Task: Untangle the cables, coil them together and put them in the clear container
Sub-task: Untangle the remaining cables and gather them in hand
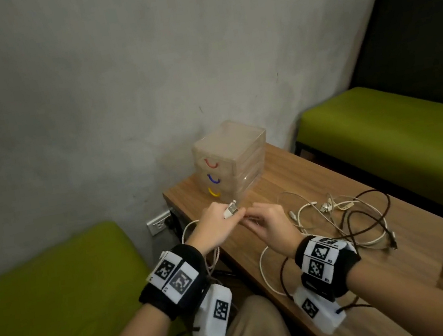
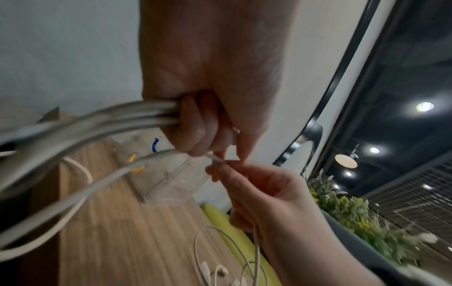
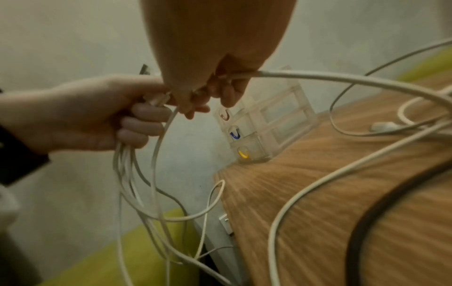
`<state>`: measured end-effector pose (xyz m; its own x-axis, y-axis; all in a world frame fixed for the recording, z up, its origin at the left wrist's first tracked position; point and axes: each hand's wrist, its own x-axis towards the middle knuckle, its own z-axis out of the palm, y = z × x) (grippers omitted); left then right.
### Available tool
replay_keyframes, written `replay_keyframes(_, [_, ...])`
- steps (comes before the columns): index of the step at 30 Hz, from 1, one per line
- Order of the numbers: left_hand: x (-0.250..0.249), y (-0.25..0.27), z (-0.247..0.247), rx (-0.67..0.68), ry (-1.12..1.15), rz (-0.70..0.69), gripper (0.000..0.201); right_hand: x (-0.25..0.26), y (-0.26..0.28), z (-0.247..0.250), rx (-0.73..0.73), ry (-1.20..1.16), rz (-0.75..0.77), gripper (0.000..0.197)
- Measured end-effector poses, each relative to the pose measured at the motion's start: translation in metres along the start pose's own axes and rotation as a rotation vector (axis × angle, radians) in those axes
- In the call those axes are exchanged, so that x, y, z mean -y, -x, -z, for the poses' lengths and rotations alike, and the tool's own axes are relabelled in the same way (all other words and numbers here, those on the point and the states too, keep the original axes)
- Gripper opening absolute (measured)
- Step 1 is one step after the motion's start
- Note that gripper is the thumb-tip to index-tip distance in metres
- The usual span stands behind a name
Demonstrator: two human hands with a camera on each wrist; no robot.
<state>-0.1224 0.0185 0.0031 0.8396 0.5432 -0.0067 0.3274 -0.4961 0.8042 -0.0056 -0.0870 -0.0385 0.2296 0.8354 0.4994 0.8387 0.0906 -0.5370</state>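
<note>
My left hand [image 1: 217,223] grips several loops of a white cable [image 3: 127,174] that hang off the table's left edge; a USB plug [image 1: 232,208] sticks up from its fist. My right hand [image 1: 266,223], right beside it, pinches the same white cable [image 3: 318,77], which runs on to the table. In the left wrist view the loops [image 2: 110,120] leave the fist and the right hand [image 2: 257,185] pinches the strand at the fingertips. A tangle of white and dark brown cables [image 1: 349,214] lies on the table to the right. The clear drawer container [image 1: 230,160] stands shut at the table's far corner.
The wooden table [image 1: 334,280] has green benches to the left [image 1: 46,297] and right [image 1: 397,134]. A wall socket [image 1: 159,222] sits left of the table's far corner. The container's drawers carry red, blue and yellow handles. A plant [image 2: 354,212] shows in the left wrist view.
</note>
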Motion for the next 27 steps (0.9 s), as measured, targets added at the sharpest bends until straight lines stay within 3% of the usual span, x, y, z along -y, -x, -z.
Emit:
replay_keyframes(2, [0.001, -0.004, 0.003, 0.026, -0.035, 0.051, 0.043, -0.001, 0.004, 0.002, 0.07, -0.035, -0.052, 0.012])
replay_keyframes(5, [0.008, -0.004, 0.015, 0.146, -0.107, 0.098, 0.037, -0.009, 0.01, 0.009, 0.124, -0.024, -0.135, 0.013])
replay_keyframes(7, [0.009, 0.0, 0.022, 0.181, -0.046, 0.104, 0.044, -0.013, 0.011, 0.014, 0.135, -0.015, -0.164, 0.015])
replay_keyframes(9, [0.008, 0.002, 0.03, 0.079, -0.034, 0.108, 0.049, -0.019, 0.011, 0.018, 0.143, -0.04, -0.214, 0.022])
replay_keyframes(13, [0.019, 0.0, 0.059, -0.37, -0.055, 0.241, 0.048, -0.041, 0.02, 0.035, 0.283, 0.061, -0.356, 0.026])
replay_keyframes(16, [0.031, 0.004, 0.075, -0.451, -0.2, 0.364, 0.044, -0.058, 0.028, 0.045, 0.455, 0.48, -0.372, 0.026])
replay_keyframes(17, [0.033, 0.005, 0.077, -0.45, -0.233, 0.388, 0.042, -0.06, 0.029, 0.046, 0.455, 0.533, -0.374, 0.026])
replay_keyframes(19, [0.034, 0.006, 0.076, -0.443, -0.282, 0.406, 0.037, -0.056, 0.026, 0.046, 0.401, 0.405, -0.388, 0.024])
replay_keyframes(21, [0.027, 0.008, 0.067, -0.439, -0.312, 0.374, 0.031, -0.05, 0.021, 0.046, 0.301, 0.264, -0.372, 0.023])
replay_keyframes(23, [0.017, 0.008, 0.052, -0.404, -0.283, 0.243, 0.023, -0.043, 0.016, 0.045, 0.247, 0.282, -0.302, 0.024])
replay_keyframes(26, [-0.006, 0.011, 0.017, -0.254, -0.145, 0.035, 0.01, -0.029, 0.007, 0.04, 0.305, 0.284, -0.196, 0.024])
replay_keyframes(27, [-0.01, 0.012, 0.006, -0.224, -0.103, -0.017, 0.022, -0.023, 0.004, 0.038, 0.335, 0.221, -0.167, 0.024])
